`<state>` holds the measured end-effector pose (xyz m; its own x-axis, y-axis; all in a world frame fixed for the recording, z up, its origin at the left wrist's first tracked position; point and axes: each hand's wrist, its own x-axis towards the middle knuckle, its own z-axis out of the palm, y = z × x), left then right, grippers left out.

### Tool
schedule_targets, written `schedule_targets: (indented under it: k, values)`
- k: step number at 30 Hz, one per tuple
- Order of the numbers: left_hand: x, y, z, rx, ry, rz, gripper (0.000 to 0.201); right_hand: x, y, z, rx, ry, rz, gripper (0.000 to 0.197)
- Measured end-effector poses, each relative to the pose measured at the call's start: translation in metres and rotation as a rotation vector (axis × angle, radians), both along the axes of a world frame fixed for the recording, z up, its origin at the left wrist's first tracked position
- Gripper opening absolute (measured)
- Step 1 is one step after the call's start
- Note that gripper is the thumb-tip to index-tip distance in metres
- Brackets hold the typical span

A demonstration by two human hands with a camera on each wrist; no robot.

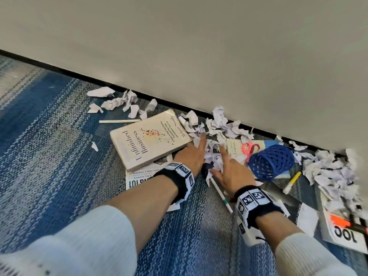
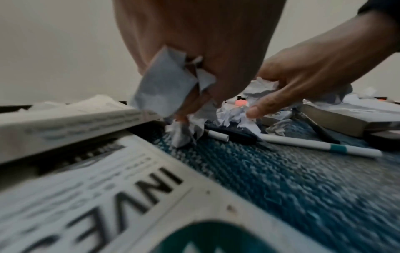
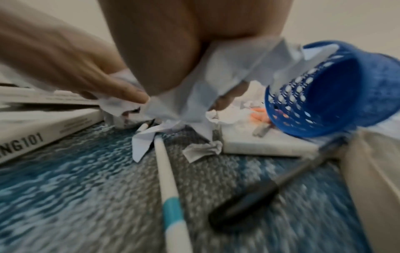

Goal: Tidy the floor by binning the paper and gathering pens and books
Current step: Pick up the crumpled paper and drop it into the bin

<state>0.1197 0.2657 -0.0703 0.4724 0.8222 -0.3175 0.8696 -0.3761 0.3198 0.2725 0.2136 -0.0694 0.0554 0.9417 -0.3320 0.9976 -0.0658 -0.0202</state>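
Observation:
Both hands dig into a heap of crumpled paper (image 1: 219, 126) by the wall. My left hand (image 1: 199, 150) grips a paper wad (image 2: 164, 82) in its curled fingers, index finger stretched out. My right hand (image 1: 223, 164) clutches more crumpled paper (image 3: 229, 68) against its palm. A white pen with a teal band (image 1: 221, 193) lies on the carpet under the right hand. The book "Unfinished Business" (image 1: 149, 140) lies left of the hands, on top of an investing book (image 2: 108, 196). A blue mesh pen holder (image 1: 270, 162) lies tipped on its side at the right.
More paper scraps (image 1: 119, 102) lie at the far left and more paper (image 1: 328, 170) at the right. Another white pen (image 1: 119, 121), a yellow-tipped marker (image 1: 291, 182) and a black pen (image 3: 259, 196) lie loose. Another book (image 1: 342, 232) sits at the right edge. The wall (image 1: 199, 46) is close behind.

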Motion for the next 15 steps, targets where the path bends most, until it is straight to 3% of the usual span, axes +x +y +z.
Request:
schedule_targets:
  k: [2,5,10,15]
  values:
    - [0.008,0.005,-0.008,-0.003,0.087,0.014,0.085,0.000,0.005,-0.009,-0.056,-0.019,0.020,0.073]
    - [0.011,0.007,-0.015,0.055,0.162,-0.018,0.053,-0.001,0.002,-0.020,-0.015,0.017,-0.004,0.055]
    - [0.002,0.018,-0.024,0.034,0.040,-0.116,0.032,0.006,-0.004,-0.032,0.127,0.064,0.008,0.039]
    - [-0.002,0.020,-0.020,0.047,-0.060,-0.081,0.025,0.011,-0.001,-0.031,0.142,0.092,0.013,0.043]
